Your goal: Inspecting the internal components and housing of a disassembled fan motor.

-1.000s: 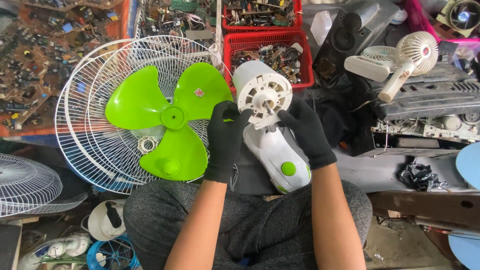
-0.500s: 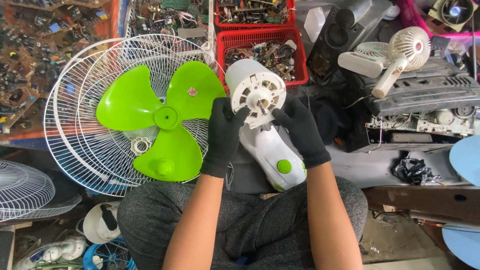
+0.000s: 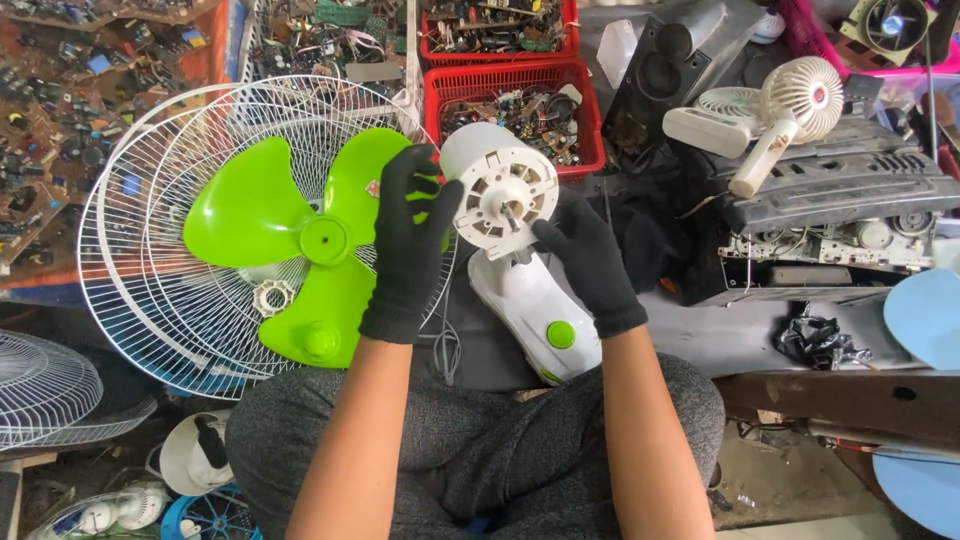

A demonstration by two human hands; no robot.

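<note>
1. Centrally, a white fan motor housing point(image 3: 505, 195) with a short metal shaft at its middle faces up toward the camera, joined to a white fan body point(image 3: 535, 310) with a round green button, which rests on the person's lap.
2. Both hands wear black gloves. The left hand point(image 3: 408, 245) is raised just left of the motor housing, fingers spread and loosely curled; its grip is released, and the fingertips sit at or just beside the housing's left edge, though contact cannot be told.
3. On the other side, the right hand point(image 3: 590, 262) lies against the lower right of the motor housing, thumb pointing toward the shaft; its fingers rest on the rim without closing around anything, so the grip is released too.
4. To the left, a lime-green fan blade point(image 3: 290, 240) with three lobes lies inside a white wire fan guard point(image 3: 140, 270), partly behind the left hand.
5. Beyond the housing stand two red baskets point(image 3: 500, 80) filled with small parts.
6. Further right are a black speaker point(image 3: 665, 70), a small white handheld fan point(image 3: 790, 110) and a grey casing point(image 3: 840, 190) with exposed mechanisms.
</note>
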